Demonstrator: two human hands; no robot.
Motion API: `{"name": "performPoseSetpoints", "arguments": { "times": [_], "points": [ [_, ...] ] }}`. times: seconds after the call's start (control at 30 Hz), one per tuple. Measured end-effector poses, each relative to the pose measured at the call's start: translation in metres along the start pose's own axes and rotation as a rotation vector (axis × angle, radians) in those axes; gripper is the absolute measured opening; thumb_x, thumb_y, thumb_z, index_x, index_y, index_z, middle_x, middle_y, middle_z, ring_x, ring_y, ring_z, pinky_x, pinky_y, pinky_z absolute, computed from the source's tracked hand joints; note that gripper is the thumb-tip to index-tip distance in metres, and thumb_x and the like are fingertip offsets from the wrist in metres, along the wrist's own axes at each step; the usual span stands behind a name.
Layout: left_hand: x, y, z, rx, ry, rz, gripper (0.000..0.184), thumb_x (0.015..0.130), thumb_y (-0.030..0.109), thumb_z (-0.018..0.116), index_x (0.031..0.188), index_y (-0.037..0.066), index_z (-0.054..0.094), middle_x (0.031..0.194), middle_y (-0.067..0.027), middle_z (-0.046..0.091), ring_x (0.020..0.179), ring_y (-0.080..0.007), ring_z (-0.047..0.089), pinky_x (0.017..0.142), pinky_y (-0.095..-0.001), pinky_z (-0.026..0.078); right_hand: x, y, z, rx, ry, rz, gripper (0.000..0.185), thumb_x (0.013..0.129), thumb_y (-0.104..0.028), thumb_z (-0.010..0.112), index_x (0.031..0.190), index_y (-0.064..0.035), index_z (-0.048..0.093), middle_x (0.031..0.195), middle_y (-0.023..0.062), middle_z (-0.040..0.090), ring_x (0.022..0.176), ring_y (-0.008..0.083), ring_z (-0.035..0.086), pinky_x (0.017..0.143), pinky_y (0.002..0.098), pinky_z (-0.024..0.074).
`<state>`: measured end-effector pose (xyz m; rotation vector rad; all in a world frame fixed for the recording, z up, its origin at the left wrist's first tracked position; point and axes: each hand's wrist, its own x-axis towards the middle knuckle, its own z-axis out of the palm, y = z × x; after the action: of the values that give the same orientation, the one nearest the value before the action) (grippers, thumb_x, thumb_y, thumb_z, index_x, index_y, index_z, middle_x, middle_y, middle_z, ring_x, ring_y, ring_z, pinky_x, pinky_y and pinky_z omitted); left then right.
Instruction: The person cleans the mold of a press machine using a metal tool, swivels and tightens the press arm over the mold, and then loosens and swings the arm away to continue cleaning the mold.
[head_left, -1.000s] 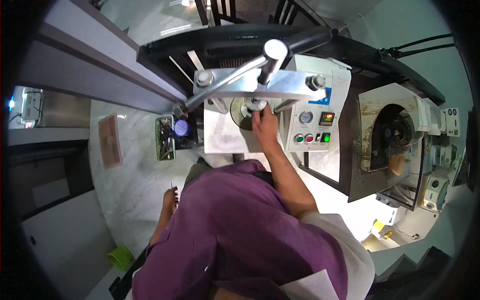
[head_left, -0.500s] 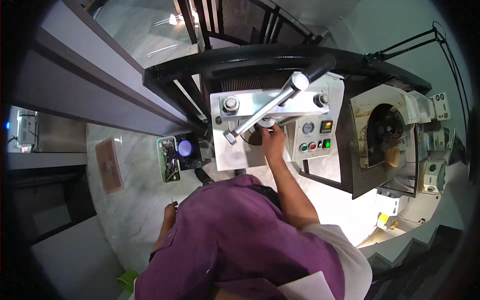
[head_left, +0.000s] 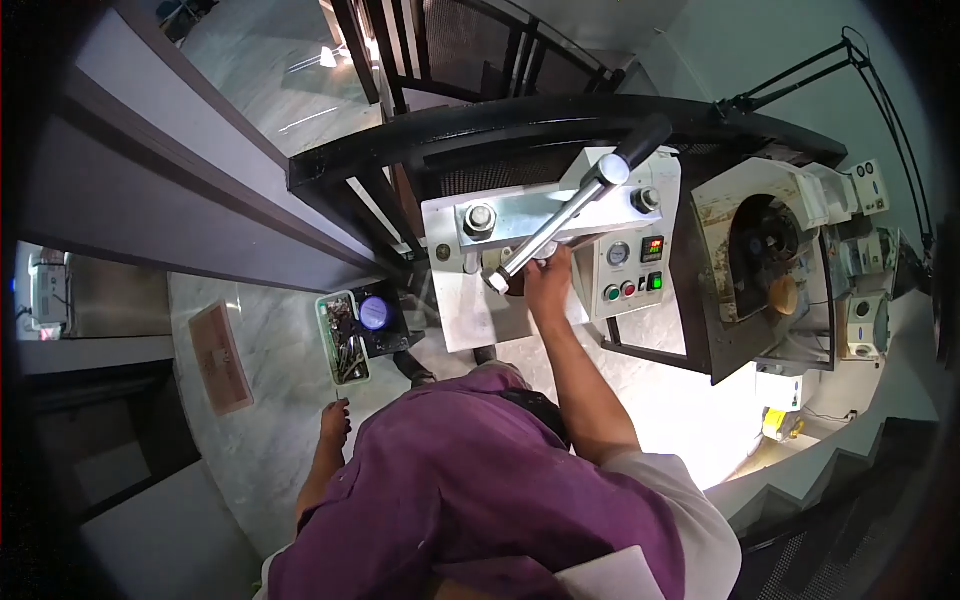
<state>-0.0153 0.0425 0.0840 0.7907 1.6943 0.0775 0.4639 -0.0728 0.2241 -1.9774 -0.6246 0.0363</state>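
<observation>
A white bench machine (head_left: 455,300) stands in front of me, with a thick metal crossbar (head_left: 545,218) bolted over its top. Across the bar slants a chrome turning handle (head_left: 560,232) with a black grip. My right hand (head_left: 546,288) reaches in beneath the crossbar, beside the dark round opening. Its fingertips are bent together there, and what they hold is hidden. Low on the left, my left hand (head_left: 335,424) is closed around a thin, pointed object too small to name. It is near a green-rimmed tray (head_left: 363,378) of small metal tools.
A control panel (head_left: 632,275) with a gauge, display and buttons is on the machine's right. A jar with a blue-purple lid (head_left: 375,313) stands beside the tray. Further right is an open box with a dark round drum (head_left: 765,250). A black railing (head_left: 470,122) curves behind; a pinkish flat box (head_left: 220,357) lies left.
The handle's near end now appears further right and lower, while its black grip has shifted slightly. My right hand stays beneath the crossbar. My left hand has moved slightly left. The view has shifted a little.
</observation>
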Motion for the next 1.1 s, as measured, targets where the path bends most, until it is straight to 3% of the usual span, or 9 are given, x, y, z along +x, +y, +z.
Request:
{"name": "performPoseSetpoints", "arguments": {
  "times": [0.2,0.27,0.4,0.6,0.67,0.7,0.83,0.87,1.1],
  "points": [
    [-0.006,-0.005,0.008,0.101,-0.050,-0.017,0.032,0.081,0.027,0.058,0.103,0.004,0.055,0.078,-0.0058,0.048,0.051,-0.0144,0.041,0.043,-0.0296,0.034,0.003,0.018,-0.001,-0.031,0.015,-0.103,0.015,0.074,-0.001,0.063,0.089,-0.0004,0.062,0.084,0.0147,0.061,0.079,0.0294,0.060,0.072,0.0361,0.0461],
    [-0.013,-0.008,0.004,0.125,-0.015,-0.015,0.033,0.081,0.027,0.058,0.105,0.004,0.055,0.078,-0.0054,0.048,0.051,-0.0143,0.040,0.044,-0.0290,0.034,-0.001,0.001,-0.007,0.059,-0.050,0.135,0.018,0.071,0.000,0.066,0.088,-0.0017,0.061,0.083,0.0160,0.061,0.076,0.0345,0.057,0.069,0.0407,0.0459],
    [-0.015,-0.016,0.002,0.125,-0.027,-0.025,0.032,0.081,0.027,0.058,0.105,0.005,0.055,0.078,-0.0054,0.048,0.051,-0.0138,0.040,0.044,-0.0286,0.034,0.001,0.025,-0.003,-0.003,-0.107,0.184,0.014,0.072,0.000,0.065,0.085,-0.0007,0.062,0.079,0.0157,0.060,0.072,0.0326,0.059,0.064,0.0384,0.0464],
    [-0.005,-0.028,-0.001,0.104,0.004,-0.079,0.031,0.082,0.027,0.057,0.103,0.004,0.055,0.075,-0.0047,0.046,0.049,-0.0128,0.039,0.042,-0.0287,0.034,0.008,0.016,-0.016,-0.035,-0.144,0.048,0.011,0.074,-0.002,0.066,0.084,-0.0020,0.063,0.083,0.0171,0.061,0.079,0.0362,0.059,0.068,0.0423,0.0460],
    [-0.006,-0.029,-0.003,0.290,-0.077,0.197,0.031,0.081,0.026,0.057,0.103,0.004,0.055,0.074,-0.0046,0.046,0.048,-0.0131,0.039,0.042,-0.0291,0.034,0.008,0.026,-0.007,-0.173,-0.226,-0.089,0.015,0.074,-0.006,0.066,0.087,-0.0014,0.062,0.088,0.0171,0.060,0.081,0.0373,0.059,0.071,0.0427,0.0469],
    [-0.003,-0.027,-0.003,0.168,-0.027,0.025,0.030,0.082,0.026,0.056,0.103,0.004,0.055,0.075,-0.0049,0.047,0.048,-0.0131,0.039,0.042,-0.0292,0.034,0.008,0.031,-0.006,-0.245,-0.294,-0.122,0.023,0.074,-0.011,0.067,0.094,-0.0022,0.061,0.091,0.0169,0.060,0.083,0.0382,0.059,0.073,0.0439,0.0482],
    [-0.017,-0.007,0.005,0.136,0.022,-0.020,0.030,0.083,0.026,0.055,0.104,0.005,0.055,0.078,-0.0053,0.048,0.048,-0.0130,0.039,0.042,-0.0290,0.034,0.020,0.037,-0.007,-0.363,-0.393,-0.294,0.029,0.074,-0.010,0.066,0.102,-0.0077,0.059,0.093,0.0178,0.060,0.083,0.0385,0.060,0.071,0.0449,0.0496],
    [-0.016,-0.007,0.003,0.129,0.019,-0.032,0.030,0.083,0.026,0.054,0.104,0.005,0.055,0.079,-0.0054,0.048,0.047,-0.0128,0.038,0.042,-0.0289,0.034,0.022,0.020,-0.013,-0.311,-0.347,-0.337,0.011,0.080,-0.014,0.062,0.088,-0.0066,0.064,0.082,0.0185,0.063,0.074,0.0373,0.061,0.064,0.0431,0.0499],
    [-0.001,-0.035,-0.008,0.194,-0.036,0.071,0.026,0.082,0.024,0.057,0.101,0.006,0.055,0.071,-0.0011,0.043,0.045,-0.0097,0.035,0.039,-0.0258,0.029,0.025,0.044,-0.005,-0.489,-0.355,-0.434,0.019,0.081,-0.026,0.056,0.082,-0.0088,0.063,0.075,0.0146,0.063,0.069,0.0351,0.061,0.059,0.0432,0.0495]
  ]
}}
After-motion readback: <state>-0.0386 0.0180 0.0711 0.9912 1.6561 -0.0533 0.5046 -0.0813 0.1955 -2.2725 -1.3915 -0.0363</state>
